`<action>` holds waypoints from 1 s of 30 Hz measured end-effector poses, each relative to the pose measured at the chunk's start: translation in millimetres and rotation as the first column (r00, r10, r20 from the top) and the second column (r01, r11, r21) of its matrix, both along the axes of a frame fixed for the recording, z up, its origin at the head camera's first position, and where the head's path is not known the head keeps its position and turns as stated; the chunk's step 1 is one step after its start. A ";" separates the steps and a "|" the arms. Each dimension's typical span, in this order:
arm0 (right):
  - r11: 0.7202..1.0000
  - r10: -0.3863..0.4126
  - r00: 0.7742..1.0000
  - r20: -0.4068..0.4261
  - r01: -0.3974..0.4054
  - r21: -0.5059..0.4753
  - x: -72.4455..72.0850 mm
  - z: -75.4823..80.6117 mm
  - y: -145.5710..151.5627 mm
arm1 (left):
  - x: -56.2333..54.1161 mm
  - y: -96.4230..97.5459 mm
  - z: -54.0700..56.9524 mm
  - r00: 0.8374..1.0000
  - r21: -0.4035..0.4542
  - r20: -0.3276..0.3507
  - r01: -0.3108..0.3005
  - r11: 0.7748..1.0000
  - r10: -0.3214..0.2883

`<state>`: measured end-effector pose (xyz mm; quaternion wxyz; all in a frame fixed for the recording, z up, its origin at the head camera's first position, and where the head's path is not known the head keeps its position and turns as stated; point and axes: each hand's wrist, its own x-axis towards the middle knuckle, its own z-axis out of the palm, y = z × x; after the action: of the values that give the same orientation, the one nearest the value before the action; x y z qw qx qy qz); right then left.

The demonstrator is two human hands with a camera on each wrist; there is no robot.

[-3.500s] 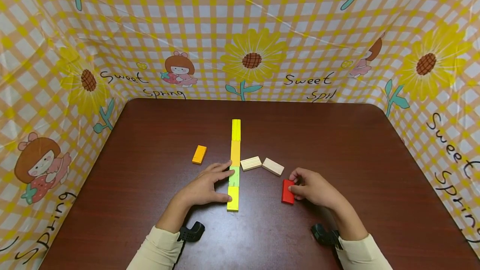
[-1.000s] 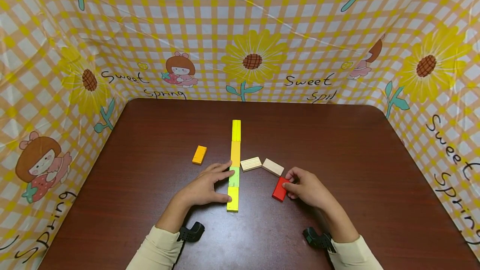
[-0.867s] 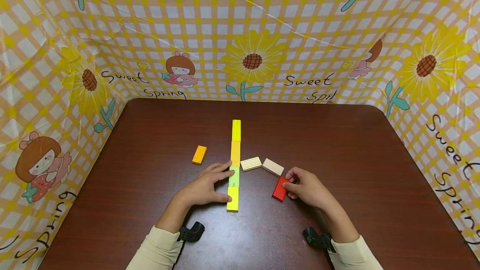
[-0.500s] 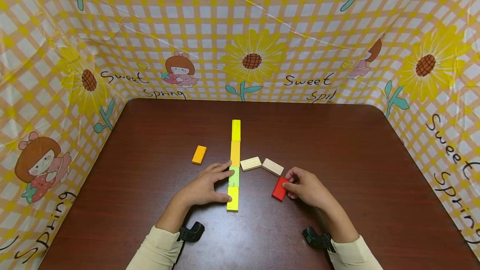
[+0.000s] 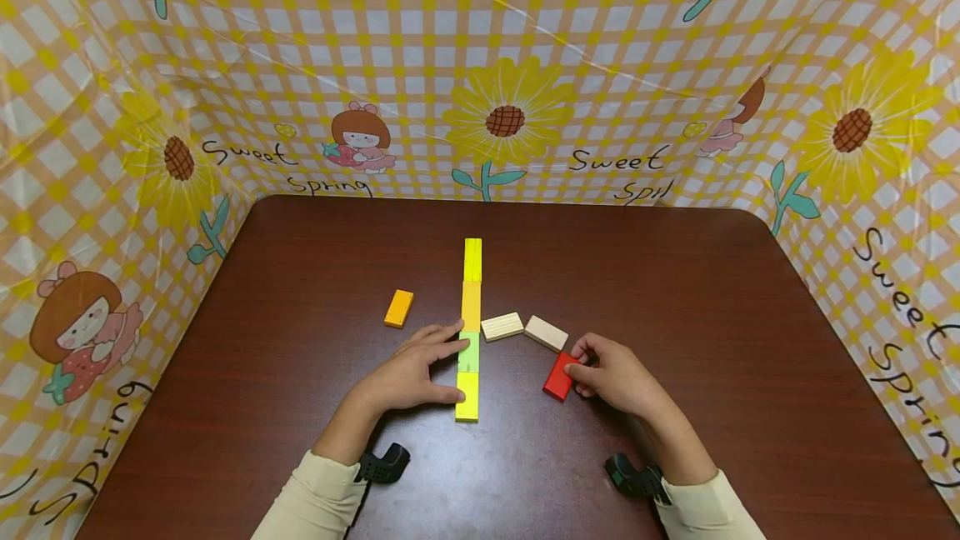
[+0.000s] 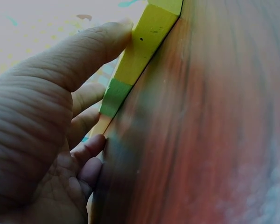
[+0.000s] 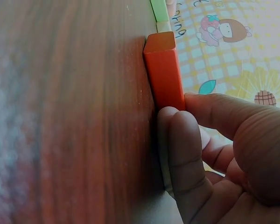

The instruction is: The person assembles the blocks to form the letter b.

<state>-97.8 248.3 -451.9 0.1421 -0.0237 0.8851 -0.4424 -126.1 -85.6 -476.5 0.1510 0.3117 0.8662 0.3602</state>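
Note:
My left hand (image 5: 411, 367) lies along the left side of a straight column of flat wooden blocks, its fingers spread. Its thumb touches the front yellow block (image 5: 467, 397), while fingertips overlap the green block (image 5: 468, 352) and reach the orange-yellow block (image 5: 470, 305). Another yellow block (image 5: 472, 260) tops the column. My right hand (image 5: 617, 375) holds a red block (image 5: 558, 377) by its right side, thumb over the upper face and fingers at the edge. That block lies slanted, its far end right at the corner of a pale wooden block (image 5: 546, 333).
A second pale block (image 5: 502, 327) bridges between the column and the first pale one. Off to the left lies a loose orange block (image 5: 399, 308). The dark brown table (image 5: 675, 273) is enclosed by a yellow checked cloth (image 5: 420, 48) at the back and sides.
Over the earlier frames my right hand slid the red block left and turned it aslant against the pale block. Since half a second ago, the front yellow block has shifted slightly right with my left thumb.

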 end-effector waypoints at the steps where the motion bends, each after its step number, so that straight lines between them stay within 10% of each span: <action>1: 1.000 -0.001 1.000 -0.001 0.001 -0.001 -0.1 0.1 -0.2 | -0.1 0.0 -0.1 1.000 0.000 -0.001 -0.002 1.000 0.002; 30: 0.999 0.021 0.999 -0.033 -0.020 0.043 -2.2 4.9 -4.2 | 0.6 0.4 0.1 1.000 0.000 -0.019 -0.003 1.000 0.003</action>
<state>-100.0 244.1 -447.0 0.1324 -0.0370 0.8964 -0.4213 -125.6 -85.1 -476.4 0.1422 0.3137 0.8681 0.3575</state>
